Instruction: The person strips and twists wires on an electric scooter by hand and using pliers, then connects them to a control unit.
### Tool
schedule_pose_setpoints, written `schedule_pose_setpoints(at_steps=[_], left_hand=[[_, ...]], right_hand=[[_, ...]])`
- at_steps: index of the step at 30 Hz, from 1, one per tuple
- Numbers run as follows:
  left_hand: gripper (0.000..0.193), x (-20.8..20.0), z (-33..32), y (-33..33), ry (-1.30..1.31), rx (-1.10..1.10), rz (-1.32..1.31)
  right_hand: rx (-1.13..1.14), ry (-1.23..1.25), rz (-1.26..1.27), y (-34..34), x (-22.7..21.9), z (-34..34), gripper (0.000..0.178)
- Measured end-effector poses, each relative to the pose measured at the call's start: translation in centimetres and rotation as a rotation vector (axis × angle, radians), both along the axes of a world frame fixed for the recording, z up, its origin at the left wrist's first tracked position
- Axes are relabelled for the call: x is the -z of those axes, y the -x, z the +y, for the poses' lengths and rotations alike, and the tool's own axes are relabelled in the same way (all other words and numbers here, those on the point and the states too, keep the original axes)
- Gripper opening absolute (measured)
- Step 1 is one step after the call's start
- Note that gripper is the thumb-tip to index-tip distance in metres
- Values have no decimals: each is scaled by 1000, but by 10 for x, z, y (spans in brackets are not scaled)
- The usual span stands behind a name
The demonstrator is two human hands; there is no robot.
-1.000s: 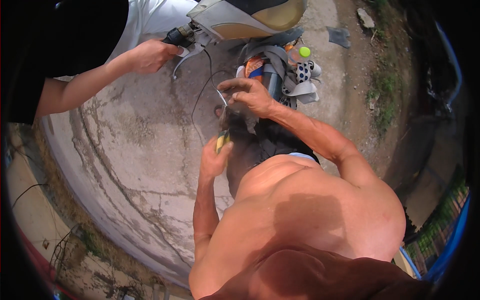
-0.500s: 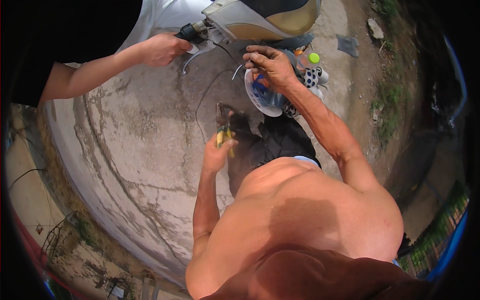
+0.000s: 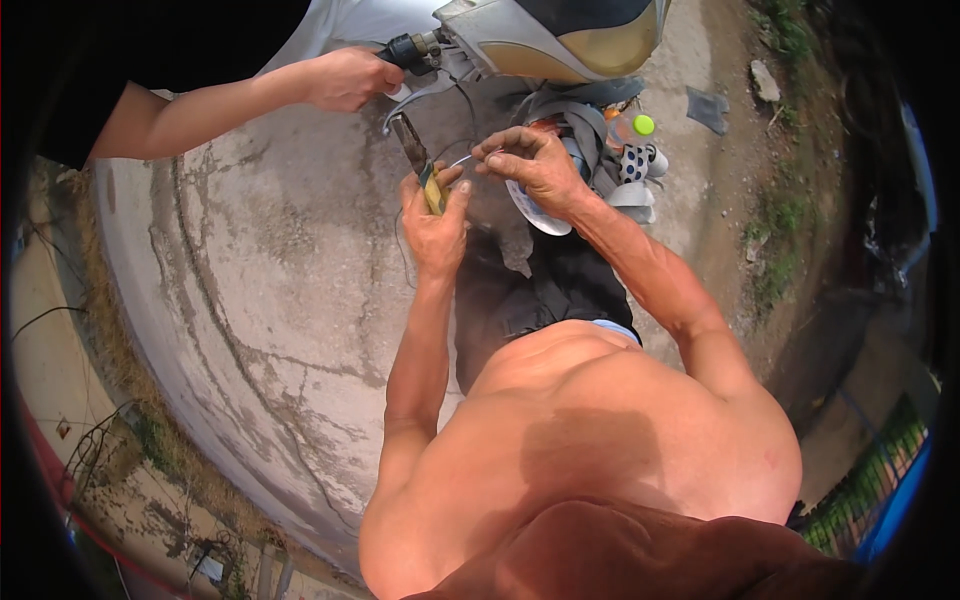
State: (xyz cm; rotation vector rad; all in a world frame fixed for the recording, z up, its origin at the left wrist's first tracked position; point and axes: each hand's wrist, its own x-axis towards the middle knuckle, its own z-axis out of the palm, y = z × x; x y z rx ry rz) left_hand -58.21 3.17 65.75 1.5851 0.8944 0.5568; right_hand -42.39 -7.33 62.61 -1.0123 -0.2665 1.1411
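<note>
Pliers [image 3: 430, 178] with yellow-and-black handles sit in the left hand [image 3: 437, 232], its thumb and fingers wrapped round the grips and the head pointing to 11 o'clock; I cannot tell whether the jaws are parted. At 2 o'clock from it, near but apart, the right hand [image 3: 540, 172] is mostly closed, thumb and fingertips drawn together on a pale wire [image 3: 461, 160] that sticks out toward 9 o'clock, close to the left fingers. At 12 o'clock lies a scooter [image 3: 560, 40], its brake lever [image 3: 432, 87] near the pliers' tip; whether they touch is unclear. At 11 o'clock from the left hand, a co-worker's hand [image 3: 355, 78] is closed round the handlebar grip [image 3: 408, 50]. A white bowl [image 3: 545, 218] shows at 6 o'clock from the right hand, and a green-capped bottle [image 3: 625, 130] at 2 o'clock.
</note>
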Motion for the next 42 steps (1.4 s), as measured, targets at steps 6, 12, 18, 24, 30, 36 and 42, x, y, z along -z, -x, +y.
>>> schedule_pose_setpoints(at_steps=[6,12,18,24,30,36,42], left_hand=[[24,-2,-3,-2,144,-51,-77],[26,4,4,-5,-184,12,-82],[20,9,10,-8,-247,25,-45],[21,26,24,-2,-84,-53,-89],[18,34,29,7,30,-92,-131],[21,26,23,5,252,-170,-195],[21,26,24,7,221,-170,-158]], right_hand=[[-6,16,-67,4,-7,4,28],[-88,158,-702,9,-12,11,35],[-121,127,-606,10,-19,19,31],[-46,14,-147,2,6,11,24],[42,72,50,-5,0,8,25],[94,-21,245,-11,10,8,22],[62,-44,397,-11,16,10,21]])
